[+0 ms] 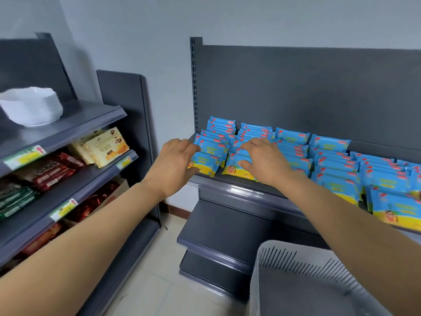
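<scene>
Blue packets (330, 165) fill the top shelf (239, 190) in rows that run from the front lip to the back panel (296, 92). Each packet stands on a long edge and leans back. Its long axis lies along the shelf, left to right, and its printed face points toward the lip.

The left hand (176, 165) is at the left row (211, 147), half open. Its fingers curve over the packet tops and its thumb lies against the face of the front packet, so it clasps the front few. The right hand (264, 160) does likewise at the second row (237, 160), with fingers over the tops and thumb low on the front packet.

The left row sits just beside the shelf's left end and the post (195, 87), so there is little room on that side. A narrow gap parts the two rows. To the right more rows stand close together. Above the packets the space is open. A basket (296, 270) stands below the right forearm, and a snack rack (68, 137) is well apart on the left.
</scene>
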`<state>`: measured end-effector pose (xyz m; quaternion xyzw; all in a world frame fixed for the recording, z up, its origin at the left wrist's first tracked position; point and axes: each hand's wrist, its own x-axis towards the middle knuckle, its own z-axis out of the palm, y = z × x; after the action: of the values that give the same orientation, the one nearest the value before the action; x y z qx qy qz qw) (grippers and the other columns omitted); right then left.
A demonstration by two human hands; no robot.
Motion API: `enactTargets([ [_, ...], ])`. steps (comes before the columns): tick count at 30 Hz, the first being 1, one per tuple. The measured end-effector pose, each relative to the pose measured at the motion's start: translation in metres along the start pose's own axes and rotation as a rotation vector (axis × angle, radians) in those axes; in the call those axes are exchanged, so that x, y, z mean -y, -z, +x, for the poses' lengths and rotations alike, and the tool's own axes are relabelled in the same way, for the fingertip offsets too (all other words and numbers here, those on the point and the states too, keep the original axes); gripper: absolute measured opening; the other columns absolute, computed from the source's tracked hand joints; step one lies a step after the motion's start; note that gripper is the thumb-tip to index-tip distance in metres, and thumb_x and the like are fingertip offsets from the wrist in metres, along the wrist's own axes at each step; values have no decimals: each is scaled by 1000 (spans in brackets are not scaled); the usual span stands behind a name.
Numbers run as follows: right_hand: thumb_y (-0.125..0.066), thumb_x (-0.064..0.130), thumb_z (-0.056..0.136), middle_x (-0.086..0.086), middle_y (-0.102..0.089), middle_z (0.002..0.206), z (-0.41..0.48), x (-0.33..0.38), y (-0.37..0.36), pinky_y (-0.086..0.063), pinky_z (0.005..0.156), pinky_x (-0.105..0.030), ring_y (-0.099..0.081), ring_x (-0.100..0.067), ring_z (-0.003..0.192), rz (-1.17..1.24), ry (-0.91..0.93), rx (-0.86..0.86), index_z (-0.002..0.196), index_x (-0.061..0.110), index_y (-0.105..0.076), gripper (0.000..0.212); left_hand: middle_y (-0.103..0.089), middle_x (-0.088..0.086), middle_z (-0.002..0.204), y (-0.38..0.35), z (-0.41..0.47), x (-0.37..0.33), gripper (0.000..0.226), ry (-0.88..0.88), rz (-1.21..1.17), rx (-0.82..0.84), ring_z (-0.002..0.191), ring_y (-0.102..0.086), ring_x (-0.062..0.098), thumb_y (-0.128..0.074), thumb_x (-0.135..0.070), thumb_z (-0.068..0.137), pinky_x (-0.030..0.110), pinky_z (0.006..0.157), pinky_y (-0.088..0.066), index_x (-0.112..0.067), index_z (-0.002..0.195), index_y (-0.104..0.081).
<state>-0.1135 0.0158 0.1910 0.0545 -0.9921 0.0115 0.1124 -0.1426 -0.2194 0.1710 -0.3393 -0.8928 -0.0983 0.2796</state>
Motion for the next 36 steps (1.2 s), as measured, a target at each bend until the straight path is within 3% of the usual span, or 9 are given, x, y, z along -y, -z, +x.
enactTargets([
  [7,-52,35,93,-5,-46,137,59,5,-20,-33,106,-39,-39,-26,127,22,-4,-6,136,15,-44,47,-62,15,103,-32,26,59,53,-34,31,80,95,-58,38,-81,-19,67,32,88,-27,-3,112,-60],
  [11,-53,35,93,-4,-45,137,104,-3,-43,-33,105,-38,-37,-25,128,25,-34,18,136,16,-44,49,-56,13,118,-67,59,90,59,-26,13,187,112,-49,33,-75,-21,74,34,99,-28,-6,127,-52],
  [14,-54,36,92,-4,-45,137,141,-14,-61,-33,105,-39,-37,-25,128,28,-58,44,134,15,-46,48,-52,9,121,-105,86,114,59,-43,-4,279,115,-46,29,-71,-25,78,32,102,-26,-10,130,-48],
  [18,-56,43,90,-4,-44,139,184,-26,-88,-31,108,-41,-35,-25,129,17,-69,122,136,17,-44,54,-45,3,128,-151,116,139,71,-60,-19,459,119,-41,23,-71,-37,76,28,103,-22,-17,136,-39],
  [21,-59,53,84,-2,-36,147,205,-25,-106,-25,110,-44,-27,-24,136,2,-37,250,142,20,-35,71,-36,-1,138,-175,124,151,81,-122,-36,551,125,-34,20,-69,-50,74,28,108,-14,-20,140,-33],
  [25,-64,58,77,-1,-25,152,219,-19,-123,-17,112,-44,-17,-23,140,-118,-20,330,146,21,-25,87,-24,0,146,-193,129,159,101,-213,37,582,136,-19,21,-61,-72,65,39,116,3,-20,144,-25],
  [29,-68,55,74,0,-22,153,228,-18,-131,-15,113,-45,-13,-25,141,-119,-88,365,147,24,-21,91,-22,1,144,-203,139,164,105,-271,19,606,138,-12,23,-63,-74,61,44,116,9,-20,142,-23],
  [36,-56,51,87,-2,-24,153,245,-22,-119,-15,114,-44,-16,-24,142,-21,-278,312,148,21,-25,75,-40,-1,122,-209,146,170,87,-424,-37,563,122,-29,21,-61,-75,62,42,115,0,-19,125,-39],
])
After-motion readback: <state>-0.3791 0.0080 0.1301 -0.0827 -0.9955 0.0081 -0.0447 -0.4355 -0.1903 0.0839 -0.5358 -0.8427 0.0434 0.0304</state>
